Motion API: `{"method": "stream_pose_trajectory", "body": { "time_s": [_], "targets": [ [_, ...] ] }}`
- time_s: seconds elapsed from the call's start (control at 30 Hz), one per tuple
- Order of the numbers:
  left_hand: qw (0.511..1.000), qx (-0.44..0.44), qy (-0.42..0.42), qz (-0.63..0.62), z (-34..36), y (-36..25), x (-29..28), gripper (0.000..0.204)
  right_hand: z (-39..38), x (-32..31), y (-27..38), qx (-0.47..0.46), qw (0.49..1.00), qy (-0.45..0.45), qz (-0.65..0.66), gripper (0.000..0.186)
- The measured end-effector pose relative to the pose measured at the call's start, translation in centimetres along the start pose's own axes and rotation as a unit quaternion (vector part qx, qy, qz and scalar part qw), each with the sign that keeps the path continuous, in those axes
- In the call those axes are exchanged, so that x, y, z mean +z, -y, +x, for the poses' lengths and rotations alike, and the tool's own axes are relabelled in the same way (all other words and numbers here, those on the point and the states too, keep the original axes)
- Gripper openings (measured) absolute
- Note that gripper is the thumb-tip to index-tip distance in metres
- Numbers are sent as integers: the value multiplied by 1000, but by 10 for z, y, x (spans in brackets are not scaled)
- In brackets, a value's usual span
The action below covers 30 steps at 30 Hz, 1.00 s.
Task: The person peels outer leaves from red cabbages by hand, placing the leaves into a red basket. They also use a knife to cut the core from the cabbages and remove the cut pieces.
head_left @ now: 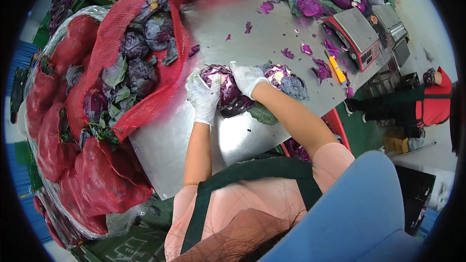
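Observation:
A red cabbage (227,87) with a pale cut stem end sits on the steel table between my hands. White-gloved, my left hand (203,96) grips its left side, thumb toward the stem. My right hand (247,78), gloved too, is closed on its upper right side. Loose dark outer leaves (237,106) hang at its lower edge. Just right of my right hand lies another red cabbage (279,75) with its stem end up, partly behind my wrist. Bluish outer leaves (293,88) and a green leaf (263,113) are beside it.
An opened red mesh sack (170,87) of untrimmed cabbages lies at left, near several full sacks (102,179). A yellow-handled knife (336,70) and a red scale (357,36) are at right. Trimmed cabbages (310,6) are piled far right. A person (429,99) stands beyond.

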State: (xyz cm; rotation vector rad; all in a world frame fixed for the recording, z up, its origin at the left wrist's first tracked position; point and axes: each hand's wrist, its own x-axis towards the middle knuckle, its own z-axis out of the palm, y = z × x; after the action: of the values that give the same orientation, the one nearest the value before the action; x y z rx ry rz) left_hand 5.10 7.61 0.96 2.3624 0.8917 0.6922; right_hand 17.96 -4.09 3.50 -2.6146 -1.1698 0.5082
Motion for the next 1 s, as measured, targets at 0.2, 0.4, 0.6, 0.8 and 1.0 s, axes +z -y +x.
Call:
{"method": "stream_pose_trajectory", "body": {
  "time_s": [0.2, 0.4, 0.6, 0.8, 1.0],
  "targets": [
    [978, 160, 0, -135, -31, 6, -3, 69, 30, 30, -93, 63, 995, 39, 73, 40],
    [987, 85, 120, -62, -21, 46, -45, 81, -16, -13, -48, 41, 993, -40, 100, 42],
    [880, -118, 81, -453, -27, 17, -26, 108, -46, 4, 11, -91, 990, -68, 78, 55],
    [992, -35, 98, -75, -39, -12, -23, 130, -38, 20, -3, -129, 986, -103, 22, 63],
    [986, 13, 162, -35, -21, -19, -29, 129, -12, -5, -11, -55, 996, -3, 76, 47]
  ]
}}
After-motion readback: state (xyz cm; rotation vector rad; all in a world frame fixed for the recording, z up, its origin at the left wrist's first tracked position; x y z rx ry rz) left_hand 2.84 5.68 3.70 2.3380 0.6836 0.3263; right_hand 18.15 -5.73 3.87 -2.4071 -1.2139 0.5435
